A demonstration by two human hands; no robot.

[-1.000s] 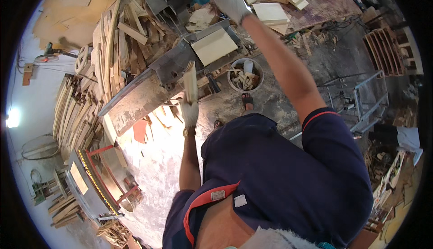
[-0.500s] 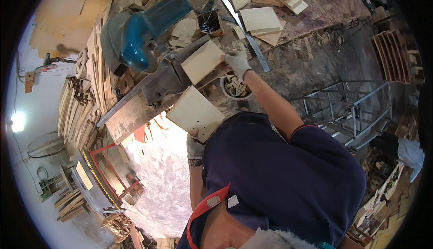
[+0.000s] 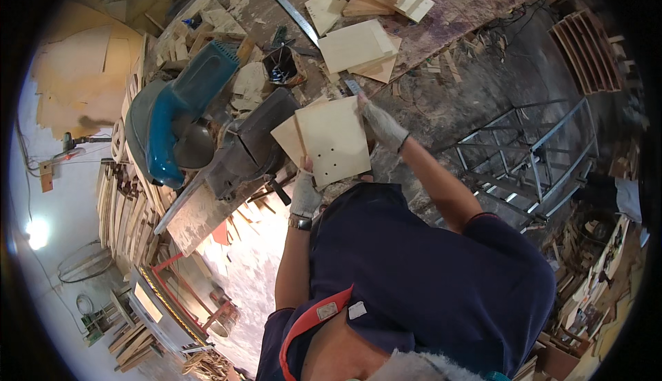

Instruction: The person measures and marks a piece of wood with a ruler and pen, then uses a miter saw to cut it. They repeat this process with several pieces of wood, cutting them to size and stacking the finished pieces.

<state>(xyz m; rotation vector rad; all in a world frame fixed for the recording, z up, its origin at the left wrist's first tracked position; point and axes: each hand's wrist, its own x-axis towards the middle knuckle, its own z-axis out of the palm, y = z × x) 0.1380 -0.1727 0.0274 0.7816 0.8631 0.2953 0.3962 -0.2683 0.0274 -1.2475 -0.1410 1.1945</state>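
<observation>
A pale square wooden board point(image 3: 334, 139) with several small drilled holes is held up in front of me. My left hand point(image 3: 307, 191), in a light knit glove, is closed on its lower left edge, thumb on the face. At the upper right corner, my gloved right hand point(image 3: 383, 124) pinches the boards, its fingers partly hidden. Behind the drilled board a second plain board point(image 3: 286, 138) shows only along the left side; the drilled one covers the rest. Just past the left edge of the boards lies the dark metal base point(image 3: 245, 150) of a mitre saw.
The teal mitre saw point(image 3: 162, 136) stands at left with its blade exposed. Stacked boards point(image 3: 352, 46), a steel ruler point(image 3: 283, 2) and a dark box point(image 3: 284, 67) lie on the bench beyond. A metal frame point(image 3: 531, 153) stands at right. Wood strips point(image 3: 121, 208) lean at left.
Both hands have come together: the drilled board has moved up and right, turned more upright, and overlaps the plain board, which has left the saw base. The view has shifted slightly.
</observation>
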